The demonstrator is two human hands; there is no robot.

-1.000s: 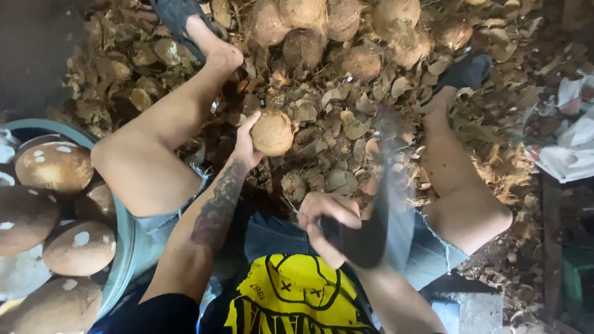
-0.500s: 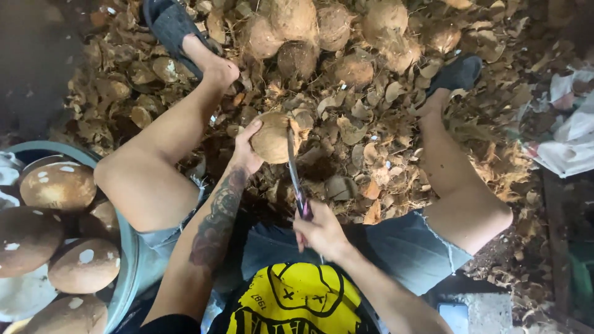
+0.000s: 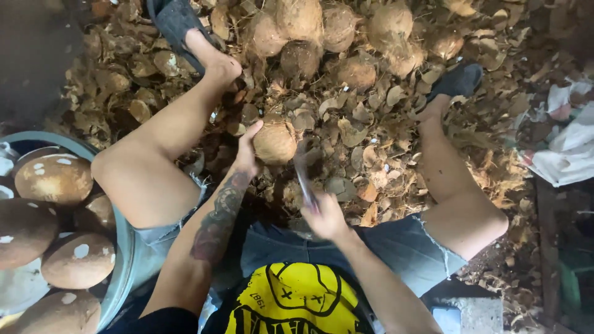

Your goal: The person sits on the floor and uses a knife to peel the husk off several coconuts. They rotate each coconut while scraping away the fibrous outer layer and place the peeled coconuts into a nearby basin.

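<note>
The person sits with knees apart, wearing a yellow shirt [image 3: 291, 303] and denim shorts [image 3: 396, 247]. At the near left edge of the view stands a grey tub [image 3: 120, 272] filled with peeled brown coconuts [image 3: 54, 178].

The right hand [image 3: 327, 216] is closed around the handle of a knife [image 3: 304, 176]. The blade is blurred and points away from the body, its tip just right of the coconut [image 3: 275, 142].

The left hand [image 3: 247, 151], on a tattooed forearm, is curled half open against the left side of that coconut, with the thumb on its upper edge. The coconut rests between the two legs, above a floor covered with dry husk scraps [image 3: 365, 124].

Further out, the left foot in a dark sandal [image 3: 176, 25] lies at the upper left, and the right foot in a dark sandal [image 3: 458, 80] lies at the upper right. A pile of unpeeled coconuts [image 3: 322, 31] lies along the far edge. White cloth [image 3: 566, 154] lies at the right edge.
</note>
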